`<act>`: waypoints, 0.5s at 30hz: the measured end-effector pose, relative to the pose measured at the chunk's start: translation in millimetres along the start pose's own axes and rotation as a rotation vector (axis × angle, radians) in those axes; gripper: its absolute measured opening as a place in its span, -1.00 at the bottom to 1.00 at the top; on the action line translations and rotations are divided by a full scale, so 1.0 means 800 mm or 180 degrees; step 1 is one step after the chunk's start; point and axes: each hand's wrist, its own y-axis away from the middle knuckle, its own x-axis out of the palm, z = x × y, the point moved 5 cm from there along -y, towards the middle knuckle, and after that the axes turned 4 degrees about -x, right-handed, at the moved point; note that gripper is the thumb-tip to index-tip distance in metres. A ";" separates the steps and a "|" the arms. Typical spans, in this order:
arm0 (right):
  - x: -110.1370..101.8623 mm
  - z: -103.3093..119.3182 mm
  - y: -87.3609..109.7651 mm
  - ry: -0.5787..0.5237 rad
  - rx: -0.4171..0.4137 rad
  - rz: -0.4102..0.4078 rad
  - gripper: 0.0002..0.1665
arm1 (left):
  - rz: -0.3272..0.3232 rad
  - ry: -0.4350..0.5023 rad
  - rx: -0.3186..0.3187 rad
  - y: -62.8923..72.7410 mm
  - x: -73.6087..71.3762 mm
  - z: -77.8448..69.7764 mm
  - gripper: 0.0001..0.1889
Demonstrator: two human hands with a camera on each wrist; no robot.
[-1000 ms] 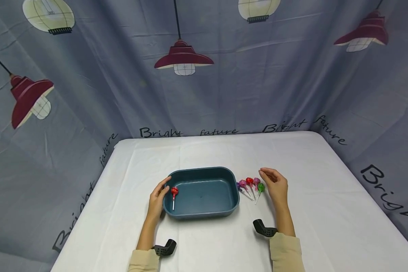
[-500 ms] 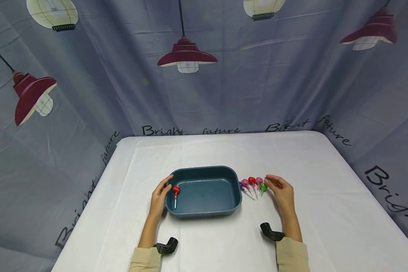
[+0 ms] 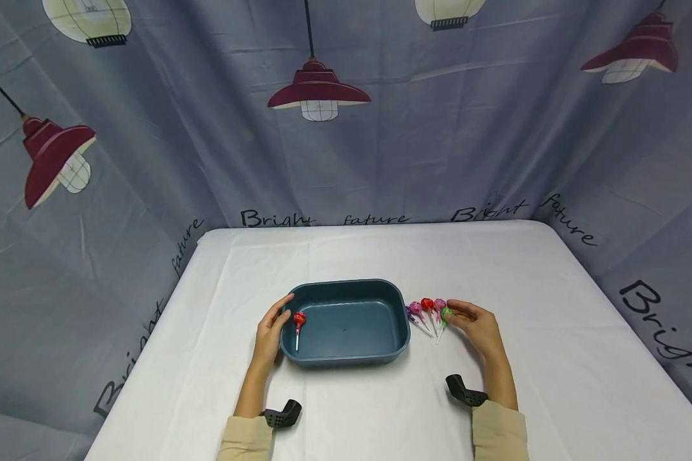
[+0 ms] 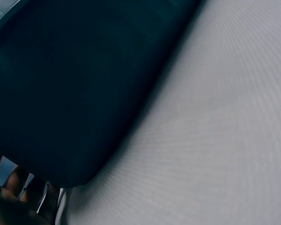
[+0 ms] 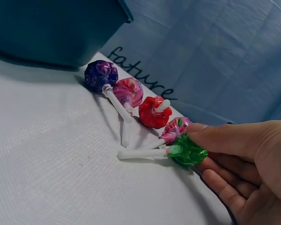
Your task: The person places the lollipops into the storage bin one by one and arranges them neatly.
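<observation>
A dark teal rectangular plastic bin (image 3: pixel 346 360) stands on the white table, one red lollipop (image 3: pixel 299 318) lying inside at its left end. My left hand (image 3: pixel 269 336) holds the bin's left side, thumb at the rim and fingers along the outer wall. The left wrist view shows its fingers (image 4: pixel 15 180) beside the dark wall. To the bin's right, my right hand (image 3: pixel 480 328) pinches the wrapped head of a green lollipop (image 5: pixel 189 151), whose white stick points left. Beside it lie a red lollipop (image 5: pixel 154 112), two pink ones and a purple lollipop (image 5: pixel 101 75).
The lollipops lie close together in a fan, near the bin's right wall. A white cloth covers the table (image 3: pixel 369 422). Behind it hangs a grey-blue curtain (image 3: pixel 415 153) printed with lamps and lettering. Each wrist wears a black camera mount (image 3: pixel 466 392).
My right hand has come down beside the fan of lollipops and closed its fingertips on the green one. The left hand stays at the bin; the head view has shifted slightly.
</observation>
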 end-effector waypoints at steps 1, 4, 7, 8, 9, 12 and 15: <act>0.000 0.000 0.000 0.0095 0.0006 0.0010 -0.50 | -0.0006 -0.0007 -0.0009 0.000 0.000 0.001 -0.63; -0.001 0.000 0.000 0.0401 0.0053 0.0027 -0.51 | -0.0006 -0.0011 -0.0040 0.001 0.000 0.003 -0.63; -0.003 0.001 0.000 0.0662 0.0079 0.0026 -0.53 | -0.0007 -0.0015 -0.0036 0.001 0.000 0.003 -0.63; -0.003 0.001 0.000 0.0698 0.0080 0.0034 -0.53 | -0.0003 -0.0020 -0.0035 0.001 0.000 0.003 -0.63; -0.003 0.001 0.000 0.0732 0.0086 0.0032 -0.54 | 0.0000 -0.0026 -0.0039 0.001 0.000 0.003 -0.63; -0.003 0.003 -0.001 0.0770 0.0095 0.0034 -0.55 | 0.0007 -0.0015 -0.0045 0.001 0.000 0.002 -0.63; -0.002 0.004 0.000 0.0797 0.0102 0.0041 -0.55 | 0.0011 0.0003 -0.0045 0.001 0.000 0.001 -0.63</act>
